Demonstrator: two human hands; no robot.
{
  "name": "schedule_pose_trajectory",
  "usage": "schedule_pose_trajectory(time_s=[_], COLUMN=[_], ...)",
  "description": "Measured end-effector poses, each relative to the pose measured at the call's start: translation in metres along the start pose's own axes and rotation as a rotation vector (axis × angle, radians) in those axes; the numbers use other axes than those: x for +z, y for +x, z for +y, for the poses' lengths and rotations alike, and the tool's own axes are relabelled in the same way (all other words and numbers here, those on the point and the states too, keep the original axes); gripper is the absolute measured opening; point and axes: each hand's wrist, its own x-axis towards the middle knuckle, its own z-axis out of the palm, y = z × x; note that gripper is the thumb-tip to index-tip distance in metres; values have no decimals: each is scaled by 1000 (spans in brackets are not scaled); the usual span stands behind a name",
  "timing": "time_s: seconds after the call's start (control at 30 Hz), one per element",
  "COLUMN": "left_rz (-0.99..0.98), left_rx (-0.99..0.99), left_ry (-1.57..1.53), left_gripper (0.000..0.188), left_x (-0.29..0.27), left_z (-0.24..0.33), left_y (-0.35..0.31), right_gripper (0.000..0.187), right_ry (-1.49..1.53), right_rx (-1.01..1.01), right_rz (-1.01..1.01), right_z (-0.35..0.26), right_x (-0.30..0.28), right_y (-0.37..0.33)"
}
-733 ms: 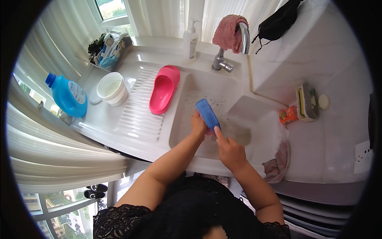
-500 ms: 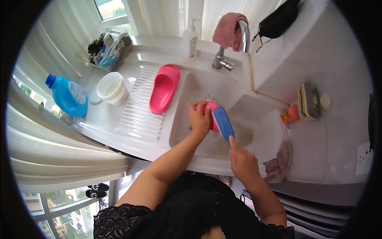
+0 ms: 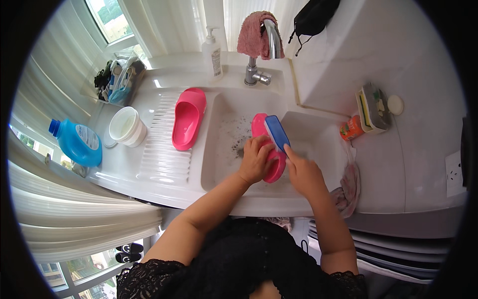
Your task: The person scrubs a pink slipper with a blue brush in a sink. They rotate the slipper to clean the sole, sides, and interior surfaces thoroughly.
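Note:
A pink slipper (image 3: 275, 173) is held over the white sink basin (image 3: 211, 144), its long side running away from me. My left hand (image 3: 255, 160) grips it from the left, fingers curled over the strap area. In my right hand (image 3: 302, 172) is a blue-backed scrub brush (image 3: 277, 132), one finger stretched along its handle. The brush head lies against the right side of the slipper; its bristles are mostly hidden. The matching pink slipper (image 3: 188, 122) rests on the ribbed drainboard (image 3: 167, 162) left of the basin.
A blue detergent bottle (image 3: 82, 142), a white tub (image 3: 128, 126) and a clear bin of odds and ends (image 3: 119, 79) stand left. Behind the basin are a pump bottle (image 3: 212, 57) and a faucet (image 3: 255, 74) draped with a pink cloth (image 3: 255, 36). A sponge holder (image 3: 373, 107) hangs right.
The slipper in my left hand has turned so more of its length shows, and my left hand now lies across it. The brush stays against it. The whole view has shifted slightly.

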Motion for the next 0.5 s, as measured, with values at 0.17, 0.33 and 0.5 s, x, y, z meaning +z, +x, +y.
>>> schedule_pose_trajectory(time_s=[0.17,0.33,0.5], left_rz=[127,19,-68], left_rx=[-70,145,272], left_ry=[14,-3,-31], left_gripper=[41,40,42], left_x=[-3,-16,-13], left_z=[-29,-1,10], left_y=[-2,6,3], right_gripper=[38,38,40], right_ry=[68,120,63], right_rx=[6,12,3], right_rz=[-62,-30,-16], right_z=[-6,7,28], right_x=[-4,-13,1], right_y=[-11,-9,36])
